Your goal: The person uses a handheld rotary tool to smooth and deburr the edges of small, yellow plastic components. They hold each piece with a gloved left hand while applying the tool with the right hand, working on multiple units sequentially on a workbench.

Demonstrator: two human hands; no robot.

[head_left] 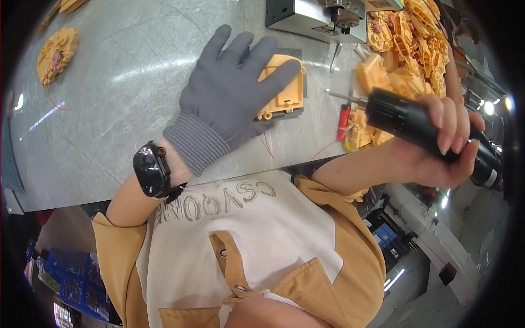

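Observation:
My left hand (219,90), in a grey knit-cuffed glove, lies over the left side of an orange plastic housing (291,94). Its index finger crosses the housing's face and the thumb is by the lower edge; the other fingers are spread. Beneath the housing is a dark flat fixture (304,74), mostly covered. Bare fingers of my right hand (451,134) wrap round a black electric screwdriver (402,115). Its thin bit points left, apart from the housing. A thin red wire (268,146) trails below the gloved thumb.
Orange plastic parts (415,49) are heaped at the right. A red-handled tool (344,121) lies beside them. A metal machine (317,19) stands at the back edge. Another orange housing (57,56) with a red wire lies far left on the grey tabletop (120,120).

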